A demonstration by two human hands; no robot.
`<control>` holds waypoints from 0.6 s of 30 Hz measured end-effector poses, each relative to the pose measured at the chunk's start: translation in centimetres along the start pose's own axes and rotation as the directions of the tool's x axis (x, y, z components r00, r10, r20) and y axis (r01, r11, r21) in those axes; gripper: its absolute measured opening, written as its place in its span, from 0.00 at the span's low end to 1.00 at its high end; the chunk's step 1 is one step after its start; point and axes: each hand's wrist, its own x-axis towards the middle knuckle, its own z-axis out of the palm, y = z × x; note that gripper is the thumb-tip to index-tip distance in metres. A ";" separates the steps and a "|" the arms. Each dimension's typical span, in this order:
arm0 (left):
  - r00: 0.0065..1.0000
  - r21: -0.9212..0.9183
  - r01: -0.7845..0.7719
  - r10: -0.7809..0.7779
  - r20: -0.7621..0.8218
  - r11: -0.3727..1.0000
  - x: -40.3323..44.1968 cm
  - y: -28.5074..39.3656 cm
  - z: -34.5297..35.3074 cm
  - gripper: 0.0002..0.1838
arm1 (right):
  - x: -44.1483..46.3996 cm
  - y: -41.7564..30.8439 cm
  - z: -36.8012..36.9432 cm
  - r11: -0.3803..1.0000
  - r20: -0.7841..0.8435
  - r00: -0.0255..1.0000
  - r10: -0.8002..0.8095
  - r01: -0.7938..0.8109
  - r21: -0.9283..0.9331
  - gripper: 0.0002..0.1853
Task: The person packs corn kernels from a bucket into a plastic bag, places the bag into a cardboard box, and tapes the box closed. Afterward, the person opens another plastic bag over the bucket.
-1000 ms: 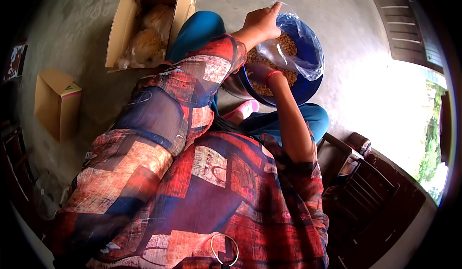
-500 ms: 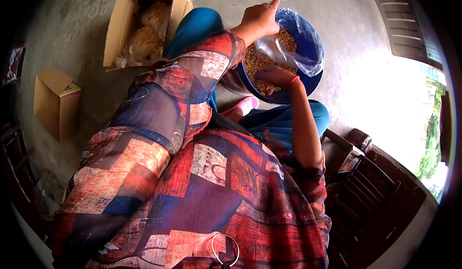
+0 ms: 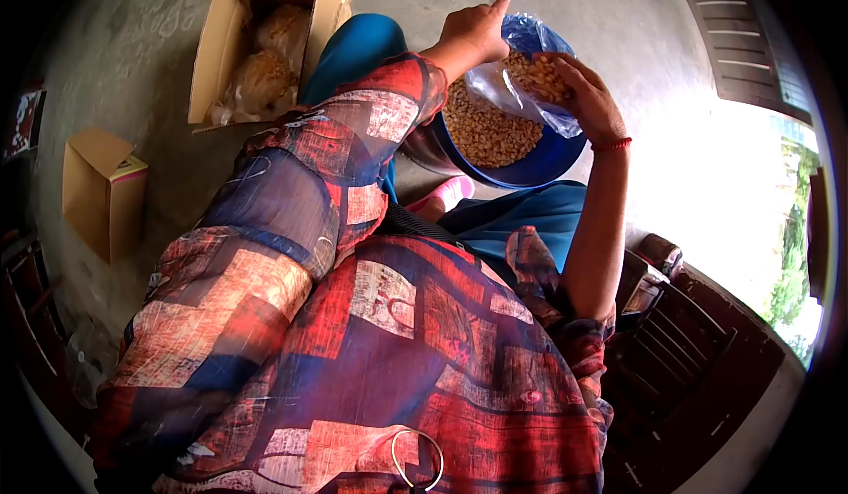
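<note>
A clear plastic bag [image 3: 495, 83] hangs over a blue bucket [image 3: 562, 151] that holds many small tan-brown, nut-like pieces [image 3: 495, 132]. My left hand [image 3: 477, 35] grips the bag's rim at the bucket's far left side, thumb pointing up. At the bag's mouth, my right hand [image 3: 594, 101], with a red cord at the wrist, is curled around a handful of the same pieces [image 3: 539, 77]. Whether some of these pieces rest inside the bag, I cannot tell.
An open cardboard box [image 3: 205, 79] with filled clear bags [image 3: 265, 83] stands left of my knee. A smaller carton [image 3: 102, 194] sits farther left. Dark wooden furniture [image 3: 671, 344] is at the lower right, and a slatted wooden piece [image 3: 733, 44] at the upper right.
My right hand has risen from the pieces in the bucket to the bag's mouth, up and to the right, carrying a handful. My left hand stays on the bag.
</note>
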 end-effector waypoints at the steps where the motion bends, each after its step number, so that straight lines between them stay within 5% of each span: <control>1: 0.998 -0.008 0.034 -0.034 0.051 0.999 0.0 0.1 -0.1 0.36 | 0.0 -0.3 -0.2 0.987 0.011 0.998 -0.068 0.069 -0.146 0.15; 2: 0.998 -0.007 0.035 -0.035 0.050 0.999 0.0 0.0 -0.1 0.36 | 0.2 0.0 -0.6 0.987 0.012 0.998 -0.069 0.070 -0.146 0.15; 4: 0.998 -0.015 0.036 -0.035 0.048 0.999 0.0 0.0 -0.1 0.36 | 0.9 1.5 -1.7 0.819 -0.089 0.963 -0.253 0.164 -0.551 0.15; 5: 0.998 -0.015 0.039 -0.038 0.048 0.999 0.1 0.0 -0.1 0.36 | 1.1 2.3 -2.3 0.819 -0.087 0.964 -0.251 0.164 -0.551 0.15; 7: 0.999 -0.034 0.013 -0.011 0.048 0.999 -0.1 0.1 -0.4 0.36 | 1.5 4.3 -3.5 0.620 -0.290 0.808 -0.512 0.115 -0.776 0.14; 11: 0.999 -0.012 -0.036 0.035 -0.042 0.999 -0.2 0.0 -0.2 0.31 | 1.5 8.8 -5.9 0.436 -0.376 0.650 -0.661 -0.075 -0.897 0.20; 13: 0.999 -0.018 0.004 -0.003 0.034 1.000 -0.1 -0.1 -0.3 0.36 | 1.8 11.0 -6.4 0.489 -0.467 0.663 -0.585 -0.171 -0.856 0.24; 15: 1.000 -0.034 -0.008 0.009 0.029 0.999 -0.2 -0.2 -0.4 0.36 | 1.5 11.7 -7.2 0.565 -0.514 0.819 -0.255 -0.305 -0.767 0.25; 18: 0.999 -0.052 -0.017 0.019 0.034 0.998 -0.3 -0.3 -0.4 0.37 | 0.8 11.5 -6.7 0.602 -0.534 0.789 -0.305 -0.275 -0.750 0.18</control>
